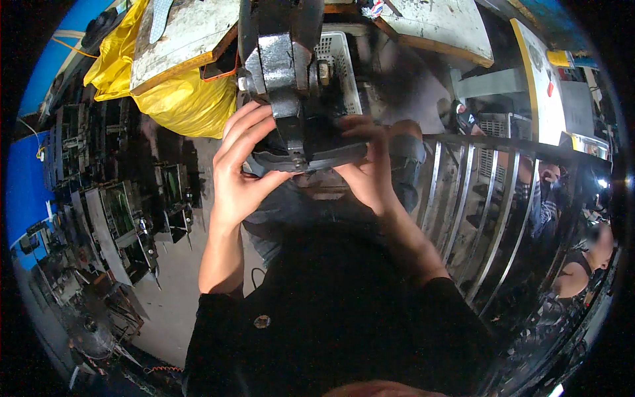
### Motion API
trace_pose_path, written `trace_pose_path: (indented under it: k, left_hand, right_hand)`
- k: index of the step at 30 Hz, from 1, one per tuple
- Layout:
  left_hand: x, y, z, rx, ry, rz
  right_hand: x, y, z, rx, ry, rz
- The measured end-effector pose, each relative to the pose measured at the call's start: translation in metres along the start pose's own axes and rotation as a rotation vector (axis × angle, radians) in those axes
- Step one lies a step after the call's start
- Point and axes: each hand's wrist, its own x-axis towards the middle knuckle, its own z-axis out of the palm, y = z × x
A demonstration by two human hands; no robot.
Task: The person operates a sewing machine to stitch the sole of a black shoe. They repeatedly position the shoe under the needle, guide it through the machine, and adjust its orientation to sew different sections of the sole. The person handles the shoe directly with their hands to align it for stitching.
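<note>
Both my hands hold a black shoe with a thick dark sole edge, under the arm of a dark, greasy machine. My left hand grips its left end, thumb below and fingers over the far side. At the right end, my right hand has its thumb underneath and its fingers partly lost in shadow. The machine's narrow tip comes down at the middle of the shoe, close to its near edge. Whether the tip presses into the shoe cannot be made out.
Yellow plastic sheeting hangs beside a worn white tabletop on the left. A white plastic basket stands behind the machine. To the right runs a metal slatted rack, with other people beyond it. Metal racks stand at left.
</note>
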Motion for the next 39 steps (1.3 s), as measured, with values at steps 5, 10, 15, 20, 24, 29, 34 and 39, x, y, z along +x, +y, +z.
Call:
trace_pose_path:
  k: [5, 10, 15, 20, 24, 29, 34, 39]
  left_hand:
    - [-0.003, -0.007, -0.004, -0.080, -0.006, 0.041]
    - [-0.013, -0.010, 0.000, -0.225, 0.030, 0.032]
    - [-0.012, 0.000, 0.006, -0.190, -0.014, -0.010]
    - [-0.009, 0.005, 0.011, -0.200, -0.043, -0.020]
    - [-0.012, 0.002, 0.017, -0.320, -0.033, -0.092]
    - [-0.024, -0.014, 0.032, -0.652, 0.021, -0.265]
    - [-0.027, -0.019, 0.049, -0.929, 0.050, -0.253]
    - [-0.026, -0.019, 0.066, -1.265, 0.050, -0.229]
  right_hand:
    - [0.004, -0.008, 0.000, -0.070, -0.059, 0.049]
    - [0.011, -0.014, -0.006, -0.314, -0.119, -0.039]
    - [0.022, -0.041, -0.009, -0.561, -0.209, -0.114]
    - [0.027, -0.055, -0.010, -0.619, -0.238, -0.117]
    - [0.033, -0.072, -0.010, -0.758, -0.292, -0.110]
    - [0.038, -0.084, -0.009, -0.818, -0.371, -0.093]
    - [0.034, -0.063, -0.033, -0.633, -0.257, -0.201]
    - [-0.015, 0.037, -0.097, -0.189, 0.062, 0.102]
